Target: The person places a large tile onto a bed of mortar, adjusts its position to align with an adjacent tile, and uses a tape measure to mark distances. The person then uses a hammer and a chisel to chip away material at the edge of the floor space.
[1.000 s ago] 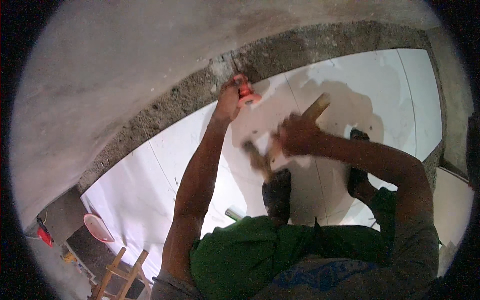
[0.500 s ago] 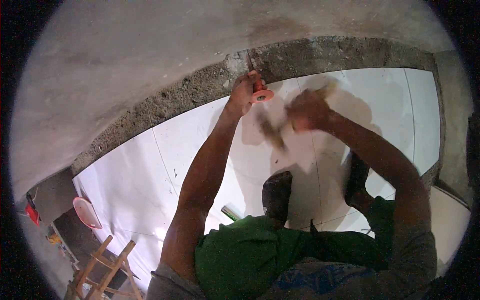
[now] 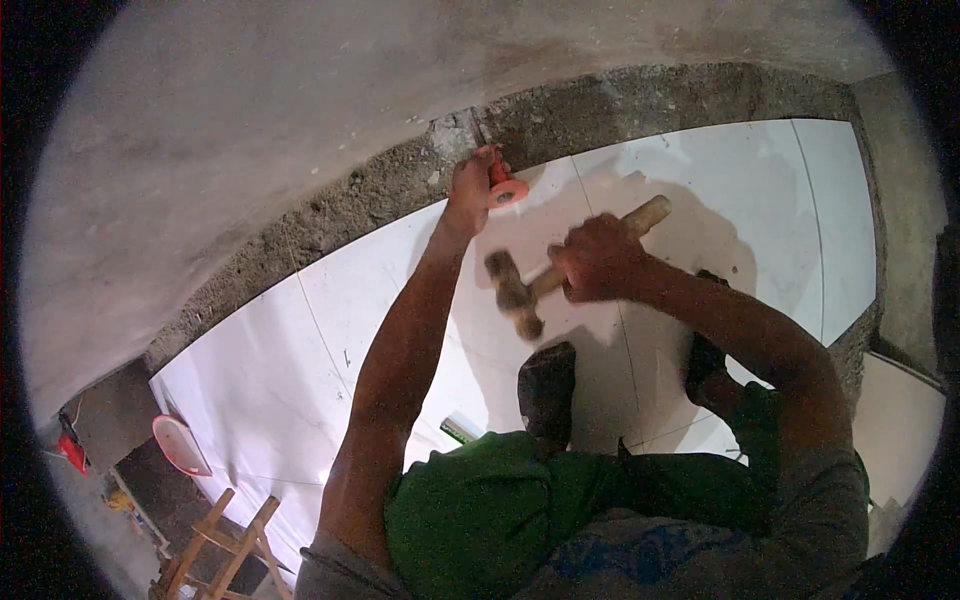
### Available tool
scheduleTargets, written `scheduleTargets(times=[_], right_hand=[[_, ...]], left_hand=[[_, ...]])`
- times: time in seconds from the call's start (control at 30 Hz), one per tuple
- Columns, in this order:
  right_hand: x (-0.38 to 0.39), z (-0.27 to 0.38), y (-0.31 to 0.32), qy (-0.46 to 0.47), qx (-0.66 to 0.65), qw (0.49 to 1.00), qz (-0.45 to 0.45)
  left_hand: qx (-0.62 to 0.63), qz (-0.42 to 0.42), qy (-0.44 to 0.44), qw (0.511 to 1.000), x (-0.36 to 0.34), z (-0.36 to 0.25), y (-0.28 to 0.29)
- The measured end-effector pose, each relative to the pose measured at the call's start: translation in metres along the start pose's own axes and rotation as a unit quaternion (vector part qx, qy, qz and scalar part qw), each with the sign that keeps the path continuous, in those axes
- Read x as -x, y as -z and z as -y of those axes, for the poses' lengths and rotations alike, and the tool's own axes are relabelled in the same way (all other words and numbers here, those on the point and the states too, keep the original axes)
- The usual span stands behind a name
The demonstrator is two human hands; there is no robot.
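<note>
My left hand (image 3: pixel 470 192) is wrapped round the orange grip of a chisel (image 3: pixel 507 192) with a round hand guard. The chisel's metal shank points away from me, against the rough strip of bare mortar (image 3: pixel 400 170) at the foot of the wall; its very tip is hard to make out. In my right hand (image 3: pixel 603 258) is a hammer (image 3: pixel 513 297), held by its wooden handle. The hammer's head hangs over the white floor tiles, nearer to me than the chisel's guard and apart from it.
Large white tiles (image 3: pixel 250 365) cover the floor, with my dark shoes (image 3: pixel 548 390) on them. A plastered wall (image 3: pixel 270 120) rises beyond the mortar strip. At the lower left are a wooden stool-like frame (image 3: pixel 235 545) and a pinkish basin (image 3: pixel 180 446). A green-labelled object (image 3: pixel 458 430) lies near my knee.
The blurred hammer has come into clear sight, its head slightly lower and further left. My right hand has dropped a little. The left hand stays on the chisel while the whole view shifts slightly.
</note>
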State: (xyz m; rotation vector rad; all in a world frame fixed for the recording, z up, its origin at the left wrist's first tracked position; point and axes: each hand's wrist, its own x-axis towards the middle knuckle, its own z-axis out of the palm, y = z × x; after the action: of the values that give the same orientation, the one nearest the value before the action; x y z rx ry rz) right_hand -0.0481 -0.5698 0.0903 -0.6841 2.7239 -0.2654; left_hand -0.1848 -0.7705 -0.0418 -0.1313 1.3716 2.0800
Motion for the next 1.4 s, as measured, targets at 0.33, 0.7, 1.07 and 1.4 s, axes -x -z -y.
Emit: scheduleTargets(times=[0.33,0.7,1.07,1.4], right_hand=[[0.031,-0.007,0.017,0.029,0.031,0.988,0.145],[0.04,0.006,0.014,0.111,0.035,0.982,0.151],[0.024,-0.009,0.013,0.273,0.051,0.958,0.065],[0.002,-0.025,0.014,0.111,0.072,0.981,0.144]], left_hand=[[0.026,0.004,0.014,1.0,0.023,-0.001,-0.038],[0.092,0.052,0.022,0.994,0.017,0.013,-0.022],[0.077,0.047,0.012,0.996,0.014,0.01,-0.024],[0.147,0.039,0.01,0.988,-0.018,0.012,-0.012]])
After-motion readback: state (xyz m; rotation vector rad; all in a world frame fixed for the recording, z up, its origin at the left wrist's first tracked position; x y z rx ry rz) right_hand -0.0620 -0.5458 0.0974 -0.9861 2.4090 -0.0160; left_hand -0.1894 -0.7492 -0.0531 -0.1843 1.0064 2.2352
